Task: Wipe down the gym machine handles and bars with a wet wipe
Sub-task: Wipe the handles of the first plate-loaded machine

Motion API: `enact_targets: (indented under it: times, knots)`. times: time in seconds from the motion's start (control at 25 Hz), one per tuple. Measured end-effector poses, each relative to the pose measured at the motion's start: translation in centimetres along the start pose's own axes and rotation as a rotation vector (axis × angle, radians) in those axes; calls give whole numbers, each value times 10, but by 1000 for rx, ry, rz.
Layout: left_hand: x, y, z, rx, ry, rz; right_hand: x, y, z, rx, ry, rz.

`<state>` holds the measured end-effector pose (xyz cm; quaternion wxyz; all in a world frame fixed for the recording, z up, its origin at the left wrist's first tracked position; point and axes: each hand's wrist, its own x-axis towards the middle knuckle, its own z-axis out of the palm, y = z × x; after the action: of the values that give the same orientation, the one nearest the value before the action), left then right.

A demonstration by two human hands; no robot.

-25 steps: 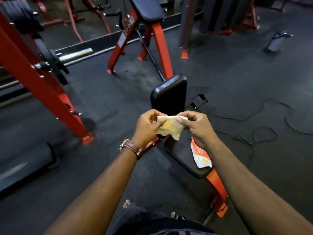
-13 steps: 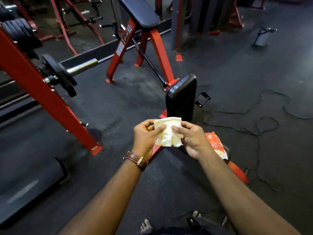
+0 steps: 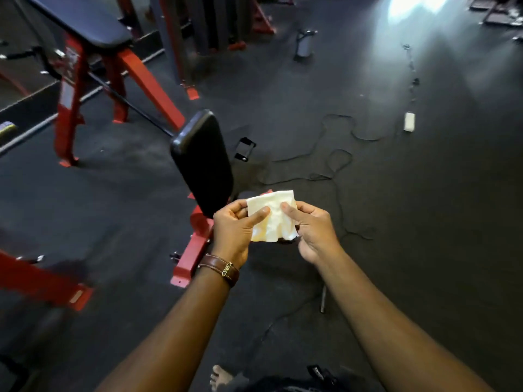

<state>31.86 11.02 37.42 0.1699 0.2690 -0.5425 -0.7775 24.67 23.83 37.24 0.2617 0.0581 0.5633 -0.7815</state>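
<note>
While both hands hold it up above the floor, the wet wipe (image 3: 273, 217) sits spread between them, a pale, creased sheet. Left hand (image 3: 236, 230) pinches its left edge, thumb on the front face, fingers (image 3: 236, 206) curled behind. Right hand (image 3: 311, 230) pinches the right edge the same way (thumb on front, rest tucked behind). Brown watch strap (image 3: 222, 268) on the left wrist. Just left of the wipe and behind it: an upright black pad (image 3: 202, 162) on a red frame (image 3: 192, 250). Farther left of the wipe, a black padded bench (image 3: 85, 21) on red legs. Right of the wipe, a thin cable (image 3: 336, 154) loops over the dark floor (image 3: 424, 222); well beyond, a small white block (image 3: 409, 121). Below the wipe, bare toes (image 3: 219, 376).
</note>
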Motion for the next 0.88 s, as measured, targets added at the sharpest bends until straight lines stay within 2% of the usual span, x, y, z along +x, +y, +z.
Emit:
enact_targets:
  times: [0.2, 0.52, 0.72, 0.88]
  knots:
    - [-28, -42, 144, 30, -110, -26, -21, -59, -136, 60, 172, -71]
    - [-86, -107, 369, 1, -177, -70, -34, -166, -352, 36, 271, -128]
    - [-66, -129, 465, 44, -193, -53, 2, -211, -433, 92, 276, -132]
    - [-13, -147, 540, 53, -155, -44, 73, -247, -483, 90, 275, -104]
